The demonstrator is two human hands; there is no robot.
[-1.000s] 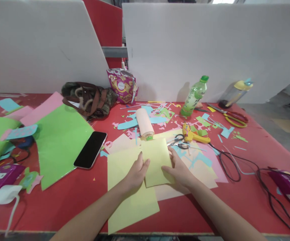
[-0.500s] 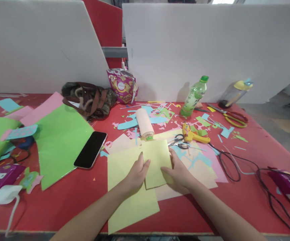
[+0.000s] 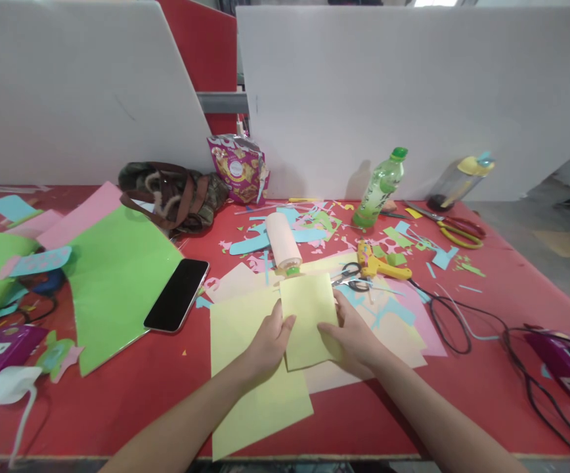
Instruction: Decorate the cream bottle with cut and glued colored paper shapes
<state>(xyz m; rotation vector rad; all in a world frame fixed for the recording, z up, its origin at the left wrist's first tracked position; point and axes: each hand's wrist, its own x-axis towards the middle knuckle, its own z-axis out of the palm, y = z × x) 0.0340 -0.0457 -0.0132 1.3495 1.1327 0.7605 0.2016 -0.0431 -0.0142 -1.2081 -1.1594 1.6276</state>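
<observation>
Between my two hands is a yellow rectangle of paper [image 3: 308, 322], held up over the table and tilted toward me. My left hand [image 3: 270, 338] grips its left edge, thumb on the front face. My right hand [image 3: 354, 335] has the right edge, its thumb also on the front and its other fingers partly hidden behind. Beneath lies a larger yellow sheet [image 3: 255, 414] on top of other pale sheets. Just beyond the held paper, a pale pink paper roll [image 3: 284, 240] with a green end lies on its side. Black-handled scissors [image 3: 356, 282] lie past my right hand.
A yellow glue gun [image 3: 381, 265] with a black cord rests at the right, near a green bottle [image 3: 381, 187] and larger scissors [image 3: 462, 230]. Left are a phone [image 3: 176, 295], a green sheet [image 3: 122, 276] and a snack bag [image 3: 240, 169]. Paper scraps litter the red table [image 3: 364, 427].
The view has shifted very slightly. Both hands keep the same hold on the yellow paper, and nothing else has visibly moved.
</observation>
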